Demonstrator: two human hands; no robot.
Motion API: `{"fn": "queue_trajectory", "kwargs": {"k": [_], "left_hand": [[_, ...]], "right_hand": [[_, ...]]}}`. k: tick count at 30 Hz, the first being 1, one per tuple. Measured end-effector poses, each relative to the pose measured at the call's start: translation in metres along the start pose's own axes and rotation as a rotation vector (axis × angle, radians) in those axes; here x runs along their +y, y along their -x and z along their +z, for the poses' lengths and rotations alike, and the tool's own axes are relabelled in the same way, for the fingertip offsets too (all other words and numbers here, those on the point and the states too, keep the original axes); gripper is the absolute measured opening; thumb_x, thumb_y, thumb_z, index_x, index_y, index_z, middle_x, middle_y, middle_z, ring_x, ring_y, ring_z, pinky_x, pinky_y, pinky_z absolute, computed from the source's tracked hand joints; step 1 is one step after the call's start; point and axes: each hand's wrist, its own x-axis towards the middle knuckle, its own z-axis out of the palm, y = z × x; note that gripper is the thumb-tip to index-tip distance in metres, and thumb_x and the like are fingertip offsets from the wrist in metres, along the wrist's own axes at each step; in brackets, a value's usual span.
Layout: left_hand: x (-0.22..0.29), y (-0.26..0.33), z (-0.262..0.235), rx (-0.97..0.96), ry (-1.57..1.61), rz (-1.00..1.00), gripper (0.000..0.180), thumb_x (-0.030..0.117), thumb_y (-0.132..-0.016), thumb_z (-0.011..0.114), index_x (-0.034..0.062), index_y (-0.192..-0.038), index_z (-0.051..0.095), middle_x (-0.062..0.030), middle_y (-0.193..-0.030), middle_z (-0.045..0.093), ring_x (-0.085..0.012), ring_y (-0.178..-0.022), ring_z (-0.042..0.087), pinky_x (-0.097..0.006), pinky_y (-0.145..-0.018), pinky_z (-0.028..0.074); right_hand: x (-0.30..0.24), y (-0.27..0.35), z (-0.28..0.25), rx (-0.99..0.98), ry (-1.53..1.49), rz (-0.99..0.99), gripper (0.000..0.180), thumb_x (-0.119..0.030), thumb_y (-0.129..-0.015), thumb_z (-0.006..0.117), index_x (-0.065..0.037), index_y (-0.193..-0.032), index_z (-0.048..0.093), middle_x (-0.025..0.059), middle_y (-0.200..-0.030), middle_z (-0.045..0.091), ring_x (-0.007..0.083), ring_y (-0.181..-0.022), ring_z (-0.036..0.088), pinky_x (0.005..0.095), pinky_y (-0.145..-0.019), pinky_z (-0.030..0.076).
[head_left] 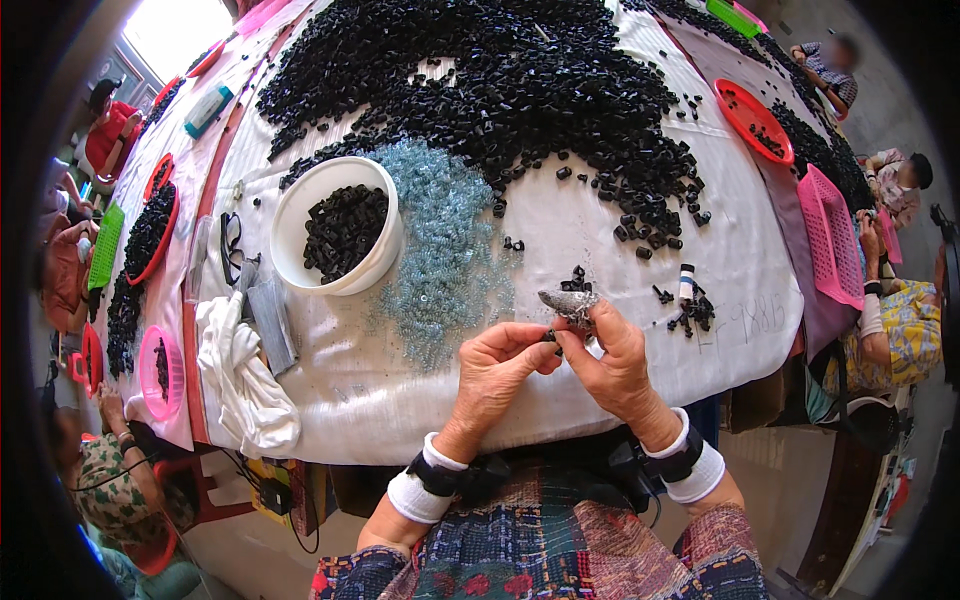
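Observation:
Close to the table's front edge, my left hand point(497, 372) pinches a small black plastic part point(549, 337) between thumb and fingertips. My right hand point(615, 362) meets it there, closed round a short, silvery-grey pointed tool point(568, 300) whose exact kind I cannot make out. Its tip points left, above the black part. A few black pieces point(577, 279) lie just beyond the tool. To the right is a little pile of thin black bits point(692, 316) beside a small white tube with a dark cap point(686, 282).
A white tub point(283, 228) holds black parts, with clear bluish rings point(437, 250) heaped beside it. Black parts point(480, 80) cover the far table. At left are glasses point(231, 240) and a white cloth point(240, 370). Pink basket point(830, 236) stands right; other people sit along both sides.

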Motion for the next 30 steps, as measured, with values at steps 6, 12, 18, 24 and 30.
{"fn": "queue_trajectory", "kwargs": {"k": [6, 12, 18, 24, 30], "left_hand": [[-0.0003, 0.0000, -0.0012, 0.013, -0.004, -0.032, 0.019, 0.003, -0.082, 0.064, -0.0036, -0.099, 0.060, -0.0089, -0.086, 0.066, -0.0129, -0.074, 0.064, -0.023, -0.067, 0.051], [-0.0071, 0.0000, -0.0038, 0.008, 0.011, 0.013, 0.020, 0.003, -0.082, 0.064, -0.0034, -0.100, 0.060, -0.0081, -0.086, 0.066, -0.0124, -0.074, 0.063, -0.023, -0.067, 0.051], [-0.0016, -0.0006, -0.0024, 0.011, -0.003, -0.030, 0.021, 0.002, -0.082, 0.064, -0.0034, -0.101, 0.060, -0.0082, -0.086, 0.066, -0.0124, -0.074, 0.063, -0.023, -0.067, 0.051], [-0.0024, -0.0001, -0.0039, -0.004, 0.015, -0.042, 0.020, 0.002, -0.082, 0.064, -0.0034, -0.101, 0.060, -0.0083, -0.087, 0.065, -0.0124, -0.075, 0.063, -0.023, -0.068, 0.051], [-0.0018, 0.0009, -0.0048, 0.002, 0.031, -0.043, 0.020, 0.002, -0.082, 0.063, -0.0037, -0.101, 0.060, -0.0086, -0.087, 0.065, -0.0123, -0.075, 0.063, -0.023, -0.069, 0.051]], "right_hand": [[-0.0009, -0.0030, -0.0047, -0.029, 0.141, -0.086, 0.024, 0.009, -0.073, 0.060, 0.002, -0.095, 0.056, 0.0140, -0.079, 0.056, 0.0266, -0.068, 0.058, 0.0317, -0.059, 0.048], [-0.0028, -0.0058, -0.0032, -0.079, 0.179, -0.184, 0.024, 0.010, -0.071, 0.060, 0.002, -0.094, 0.057, 0.0148, -0.081, 0.057, 0.0299, -0.071, 0.057, 0.0346, -0.063, 0.048], [0.0009, -0.0017, -0.0043, -0.039, 0.130, -0.068, 0.025, 0.009, -0.072, 0.062, 0.002, -0.095, 0.058, 0.0126, -0.079, 0.058, 0.0236, -0.065, 0.059, 0.0298, -0.056, 0.048], [0.0016, 0.0034, 0.0037, 0.050, 0.115, -0.053, 0.026, 0.009, -0.071, 0.063, 0.001, -0.096, 0.058, 0.0115, -0.077, 0.057, 0.0221, -0.063, 0.058, 0.0292, -0.054, 0.048], [-0.0012, 0.0015, 0.0010, 0.019, 0.175, -0.083, 0.028, 0.007, -0.073, 0.063, -0.001, -0.099, 0.058, 0.0102, -0.079, 0.059, 0.0190, -0.065, 0.060, 0.0282, -0.056, 0.048]]}}
